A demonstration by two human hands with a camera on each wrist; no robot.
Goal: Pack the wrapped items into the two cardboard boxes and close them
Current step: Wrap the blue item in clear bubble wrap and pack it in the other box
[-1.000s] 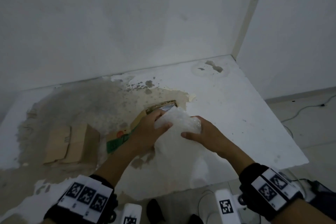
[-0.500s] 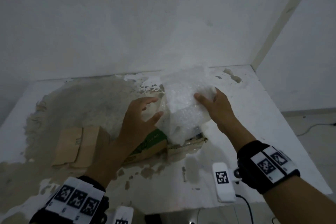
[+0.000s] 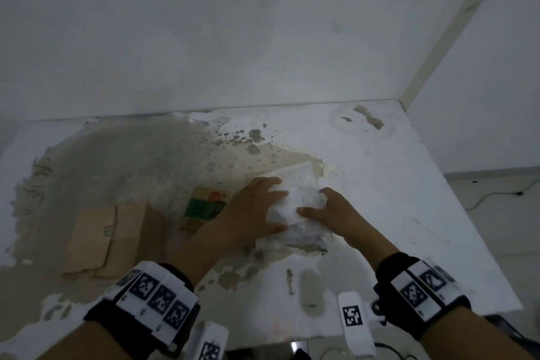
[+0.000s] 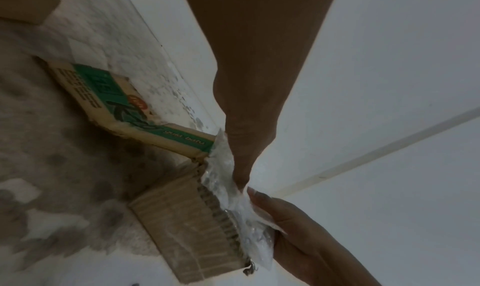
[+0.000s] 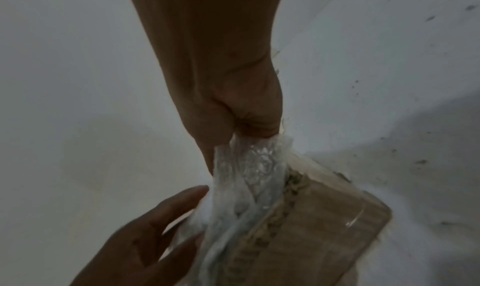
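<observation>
Both hands were on one bubble-wrapped bundle that sat in the top of a cardboard box with green print, about the middle of the tabletop, a bit nearer the front edge than the wall. The left hand lay on the left side of the bundle with its fingers spread and fairly straight, pressing on the wrap — not curled round it. The right hand was on the right side, and its thumb and fingers were curled onto the wrap, pinching it.

In the left wrist view the wrap stuck up above the ridged edge of the box, and the green print ran along the side. In the right wrist view the right hand's fingers were bunched on a crumpled piece of the wrap, just above the box edge.

A second cardboard box — plain brown, with its flaps folded flat on top — lay to the left, near the front left part of the tabletop and apart from the first box. The tabletop was white with big worn, brownish patches.
</observation>
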